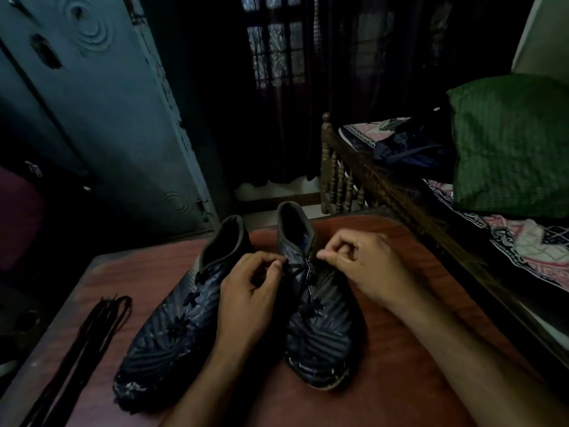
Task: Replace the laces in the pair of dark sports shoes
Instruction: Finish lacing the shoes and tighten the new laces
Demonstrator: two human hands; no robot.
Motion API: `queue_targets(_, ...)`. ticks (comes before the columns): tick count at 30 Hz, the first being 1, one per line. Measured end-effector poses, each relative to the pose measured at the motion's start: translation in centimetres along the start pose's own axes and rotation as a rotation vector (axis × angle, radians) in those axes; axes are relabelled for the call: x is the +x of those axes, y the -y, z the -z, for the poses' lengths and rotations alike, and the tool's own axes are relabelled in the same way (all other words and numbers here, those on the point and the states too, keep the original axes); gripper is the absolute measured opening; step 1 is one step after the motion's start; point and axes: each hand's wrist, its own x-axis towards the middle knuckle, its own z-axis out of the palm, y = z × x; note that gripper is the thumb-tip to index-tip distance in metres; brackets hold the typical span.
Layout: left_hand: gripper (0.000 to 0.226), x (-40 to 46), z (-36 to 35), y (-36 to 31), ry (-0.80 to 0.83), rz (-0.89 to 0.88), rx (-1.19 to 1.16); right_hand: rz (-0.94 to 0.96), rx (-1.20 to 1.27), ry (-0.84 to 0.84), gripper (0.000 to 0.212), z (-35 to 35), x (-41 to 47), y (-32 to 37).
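Two dark patterned sports shoes stand side by side on a reddish table (415, 380), toes toward me. The left shoe (172, 322) is laced with a dark lace. Both my hands work at the top eyelets of the right shoe (320, 331). My left hand (249, 300) pinches the dark lace (297, 268) on the shoe's left side. My right hand (360, 263) pinches the lace on the right side, fingers curled. A bundle of dark spare laces (83, 349) lies stretched along the table's left edge.
A bed with a carved wooden rail (348, 180), a patterned sheet, a green pillow (511, 143) and a dark bag runs along the right. A blue-grey cupboard (101, 118) stands at the left, a dark curtained window behind. The room is dim.
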Motion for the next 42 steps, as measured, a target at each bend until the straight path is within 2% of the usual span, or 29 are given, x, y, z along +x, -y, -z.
queue_targets(2,0.017,-0.1,0.0,-0.2,0.017,0.018,-0.014,0.026,-0.019,-0.158,0.017,-0.1,0.2,-0.4)
queue_targets(4,0.015,-0.1,-0.2,-0.3,0.033,0.033,-0.020,-0.068,0.098,-0.242,0.016,-0.3,0.3,-0.6)
queue_targets(6,0.016,-0.1,-0.2,-0.1,0.041,0.031,-0.001,-0.209,0.427,-0.251,0.018,-0.5,0.6,-0.3)
queue_targets(9,0.018,0.0,-0.1,0.2,0.055,0.018,0.050,-0.322,0.935,-0.259,0.023,-0.1,0.7,0.9)
queue_targets(12,0.016,0.1,-0.1,0.0,0.048,-0.015,0.078,-0.339,1.149,-0.291,0.026,0.3,0.6,1.4)
queue_targets(14,0.012,0.0,-0.1,-0.2,0.045,-0.019,0.053,-0.332,1.110,-0.315,0.027,0.3,0.7,1.0)
queue_targets(16,0.014,0.0,-0.1,-0.3,0.047,-0.024,0.048,-0.269,0.812,-0.288,0.024,0.7,0.6,0.7)
queue_targets(18,0.018,0.0,-0.1,-0.2,0.051,-0.038,0.065,-0.146,0.303,-0.154,0.021,1.0,0.4,0.3)
queue_targets(19,0.021,0.0,-0.1,-0.2,0.054,-0.048,0.076,-0.108,0.112,-0.054,0.026,1.0,0.2,0.2)
queue_targets(21,0.025,0.0,-0.2,-0.1,0.066,-0.061,0.092,-0.081,-0.016,0.102,0.037,0.8,0.1,0.0)
queue_targets(25,0.027,0.1,-0.3,0.2,0.063,-0.058,0.085,-0.093,0.047,0.165,0.035,0.9,0.2,-0.1)
queue_targets(29,0.025,0.1,-0.5,0.5,0.068,-0.043,0.122,0.000,-0.004,0.044,0.007,1.7,0.5,-0.3)
queue_targets(32,0.024,0.1,-0.5,0.8,0.065,-0.036,0.135,-0.031,0.004,-0.066,0.008,1.5,0.7,-0.9)
queue_targets(34,0.023,0.1,-0.4,0.8,0.057,-0.039,0.138,-0.137,0.113,-0.127,0.012,1.1,0.7,-1.0)
queue_targets(37,0.021,0.1,-0.3,0.5,0.045,-0.044,0.134,-0.290,0.442,-0.198,0.016,0.9,0.7,-0.7)
queue_targets(42,0.019,0.1,-0.2,0.3,0.043,-0.045,0.135,-0.304,0.631,-0.312,0.022,1.0,0.9,-0.2)
